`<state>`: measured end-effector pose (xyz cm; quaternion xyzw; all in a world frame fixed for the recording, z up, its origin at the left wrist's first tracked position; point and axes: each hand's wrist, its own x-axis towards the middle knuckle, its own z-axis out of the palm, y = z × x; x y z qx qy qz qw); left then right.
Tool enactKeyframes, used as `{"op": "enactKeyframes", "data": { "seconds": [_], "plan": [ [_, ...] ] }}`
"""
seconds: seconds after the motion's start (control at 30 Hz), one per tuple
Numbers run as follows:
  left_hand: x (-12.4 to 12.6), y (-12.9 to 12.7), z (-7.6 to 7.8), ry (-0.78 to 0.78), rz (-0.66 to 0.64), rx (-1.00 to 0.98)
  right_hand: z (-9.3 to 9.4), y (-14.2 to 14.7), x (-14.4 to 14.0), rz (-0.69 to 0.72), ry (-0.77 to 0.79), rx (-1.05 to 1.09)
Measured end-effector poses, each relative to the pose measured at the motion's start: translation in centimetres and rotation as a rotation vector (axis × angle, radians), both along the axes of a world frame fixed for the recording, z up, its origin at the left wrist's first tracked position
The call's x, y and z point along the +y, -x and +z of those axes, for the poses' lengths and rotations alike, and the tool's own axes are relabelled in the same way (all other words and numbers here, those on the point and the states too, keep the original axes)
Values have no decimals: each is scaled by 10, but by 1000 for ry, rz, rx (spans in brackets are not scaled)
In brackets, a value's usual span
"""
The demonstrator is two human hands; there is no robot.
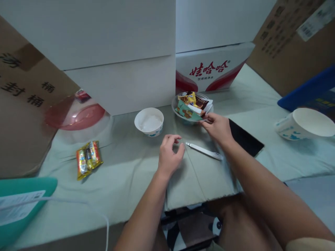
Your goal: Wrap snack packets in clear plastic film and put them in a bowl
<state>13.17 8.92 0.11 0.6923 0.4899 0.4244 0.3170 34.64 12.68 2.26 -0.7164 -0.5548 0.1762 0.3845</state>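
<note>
Two hands over the table's near middle: right hand (217,128) pinches the clear snack dish (177,111) rim; left hand (169,154) hovers loosely curled, empty, beside white tweezers (204,151). Step: steadying dish; picking needs tweezers.

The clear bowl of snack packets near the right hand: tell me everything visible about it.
The clear bowl is shallow, round and see-through, plastic or glass by its look. It stands upright on the pale green table cover, in front of a red-and-white carton. It holds several snack packets: yellow, brown, teal and white, piled loosely above the rim. The right hand touches its near edge, fingertips at a packet. A white paper cup sits to its left.
</note>
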Motion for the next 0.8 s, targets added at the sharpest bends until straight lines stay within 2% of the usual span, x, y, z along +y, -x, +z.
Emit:
{"op": "enactKeyframes", "data": {
  "seconds": [0.13, 0.23, 0.3, 0.37, 0.47, 0.57, 0.63, 0.7, 0.8],
  "plan": [
    [0, 3, 0, -4, 33, 11, 9, -28, -10, -104, -95, 58],
    [-1, -2, 4, -2, 18, 5, 16, -65, -24, -196, -140, 12],
    [0, -15, 10, 9, -7, -8, 17, -93, -31, -276, -136, -3],
    [4, -40, 19, 48, -49, -31, 15, -119, -32, -370, -107, -49],
    [18, -99, 33, 131, -161, -31, 13, -149, -20, -482, -17, -183],
    [40, -166, 45, 180, -275, 33, 14, -172, 4, -475, 81, -280],
    [58, -203, 48, 167, -302, 107, 15, -187, 22, -461, 141, -304],
    [76, -228, 49, 129, -307, 182, 15, -202, 42, -486, 170, -305],
    [100, -245, 47, 91, -313, 231, 11, -226, 75, -545, 145, -264]
  ]
}}
